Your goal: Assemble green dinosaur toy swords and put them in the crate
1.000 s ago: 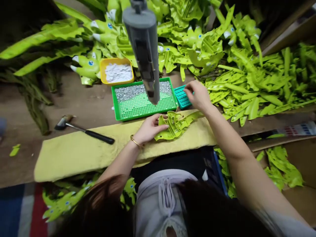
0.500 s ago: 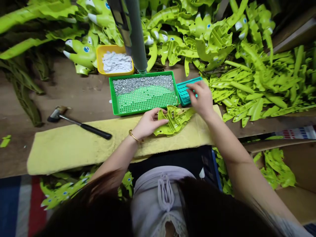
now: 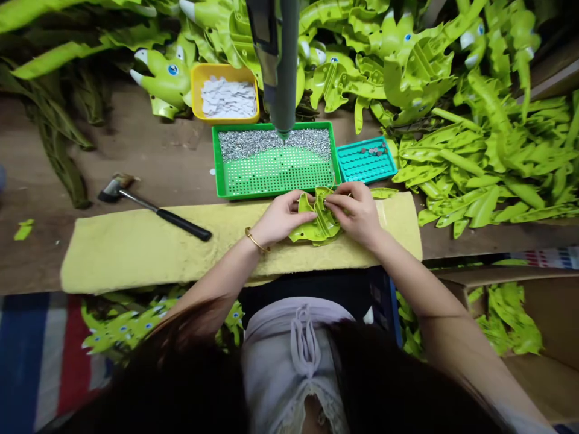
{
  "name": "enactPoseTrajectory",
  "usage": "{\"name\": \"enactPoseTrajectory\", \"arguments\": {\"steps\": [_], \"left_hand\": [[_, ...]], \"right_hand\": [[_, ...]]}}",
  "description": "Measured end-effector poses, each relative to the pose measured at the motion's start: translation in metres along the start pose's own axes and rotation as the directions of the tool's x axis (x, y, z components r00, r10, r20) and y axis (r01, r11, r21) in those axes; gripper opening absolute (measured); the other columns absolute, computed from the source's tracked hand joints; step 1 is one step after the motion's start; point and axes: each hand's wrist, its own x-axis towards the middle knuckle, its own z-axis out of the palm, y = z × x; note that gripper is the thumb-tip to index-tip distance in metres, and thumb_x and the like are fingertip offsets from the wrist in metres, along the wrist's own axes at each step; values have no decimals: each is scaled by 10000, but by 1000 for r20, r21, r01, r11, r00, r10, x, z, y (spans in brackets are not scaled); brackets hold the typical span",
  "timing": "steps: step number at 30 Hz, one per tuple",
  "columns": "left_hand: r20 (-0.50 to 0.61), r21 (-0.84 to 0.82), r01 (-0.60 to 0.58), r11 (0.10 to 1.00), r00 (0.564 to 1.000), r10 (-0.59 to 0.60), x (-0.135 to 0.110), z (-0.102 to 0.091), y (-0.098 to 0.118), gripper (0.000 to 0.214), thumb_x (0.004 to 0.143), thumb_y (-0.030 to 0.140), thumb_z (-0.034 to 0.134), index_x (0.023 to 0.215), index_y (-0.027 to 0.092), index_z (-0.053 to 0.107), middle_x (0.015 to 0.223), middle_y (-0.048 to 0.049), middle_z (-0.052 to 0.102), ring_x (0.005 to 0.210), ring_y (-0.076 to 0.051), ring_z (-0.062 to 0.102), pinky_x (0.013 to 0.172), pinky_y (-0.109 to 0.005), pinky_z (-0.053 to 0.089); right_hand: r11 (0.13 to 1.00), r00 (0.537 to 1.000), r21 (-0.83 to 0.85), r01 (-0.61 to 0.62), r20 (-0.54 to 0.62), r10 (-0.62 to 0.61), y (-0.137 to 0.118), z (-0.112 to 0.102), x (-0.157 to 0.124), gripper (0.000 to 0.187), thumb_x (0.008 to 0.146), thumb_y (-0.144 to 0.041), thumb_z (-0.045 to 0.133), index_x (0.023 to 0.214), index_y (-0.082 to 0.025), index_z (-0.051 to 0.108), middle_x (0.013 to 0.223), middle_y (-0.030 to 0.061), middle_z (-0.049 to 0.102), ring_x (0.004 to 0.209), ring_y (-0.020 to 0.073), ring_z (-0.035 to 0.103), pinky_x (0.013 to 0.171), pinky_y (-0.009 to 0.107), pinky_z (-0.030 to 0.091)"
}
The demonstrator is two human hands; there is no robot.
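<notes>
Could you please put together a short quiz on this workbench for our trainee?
1. Which container holds the white pieces: A) teal tray, B) yellow tub, C) cardboard box?
2. True or false: the black-handled hammer lies to the left of the perforated green tray, as the wearer sees it.
3. What does the left hand hold?

Key:
1. B
2. True
3. A green plastic toy shell; the right hand is at it too.

Gold-coloured bangle [image 3: 256, 242]; pale lilac-grey top [image 3: 266, 355], drawstring bow [image 3: 304, 349], lacy edging [image 3: 289, 415].
</notes>
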Motion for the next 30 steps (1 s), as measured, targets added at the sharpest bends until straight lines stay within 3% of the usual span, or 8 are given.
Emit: {"name": "enactPoseTrajectory", "arguments": {"steps": [5,9,13,15,17,20,24,30], "left_hand": [[26,-28,7,1000,1000,-7,-3,1,-1,429,662,308,804,1005,155,595,874,-3,691,795,-157,668,761,-318,571],[113,-27,33,999,993,-30,-2,-3,8,484,654,298,819,1049,142,587,943,-45,710,863,-187,687,798,-341,570],[112,-196,5,981,994,17,-7,8,8,652,617,341,849,1156,182,519,1005,-57,698,929,-206,692,860,-361,553],[24,-314,-36,949,999,46,-15,27,0,723,617,398,838,1210,217,466,1129,-79,670,1044,-228,668,908,-371,538],[-76,-378,-53,924,997,26,-25,52,-10,713,698,516,746,1262,240,408,1243,-106,624,1126,-245,636,905,-380,540],[-116,-371,-30,928,993,-15,-39,82,-21,612,821,605,570,1291,269,369,1354,-106,561,1178,-248,610,867,-379,552],[-114,-359,-31,933,993,-11,-47,90,-24,610,790,586,630,1275,279,424,1379,-83,559,1203,-254,595,866,-365,556],[-46,-319,-25,948,999,11,-24,66,-10,604,730,557,714,1204,219,555,1186,-70,676,1046,-238,658,827,-361,560]], "right_hand": [[997,997,-80,19,77,-13,6,-10,-10,332,913,-338,552,1224,-246,620,1296,112,620,1190,267,554,990,474,425],[967,955,59,-246,185,232,9,-27,-26,434,898,-308,552,1310,-175,514,1053,99,719,1012,247,647,970,483,447],[780,821,288,-555,38,570,0,-37,-49,199,836,-358,633,957,-202,603,890,44,705,837,189,658,814,374,522],[663,722,392,-638,4,692,-10,-38,-61,170,817,-361,651,874,-205,611,844,34,701,784,171,656,747,334,536],[606,674,425,-672,12,739,-20,-37,-71,168,825,-357,639,893,-204,651,867,45,722,793,174,672,747,334,553],[669,722,362,-650,19,692,-31,-35,-83,290,875,-343,578,1121,-221,668,1025,68,741,881,185,695,836,369,575],[799,831,233,-555,95,549,-30,-36,-87,350,919,-303,498,1227,-237,652,1145,75,725,993,192,694,903,370,564],[812,819,123,-571,159,552,-27,-56,-81,338,888,-320,548,1184,-219,675,1074,81,747,942,223,707,844,390,567]]}}
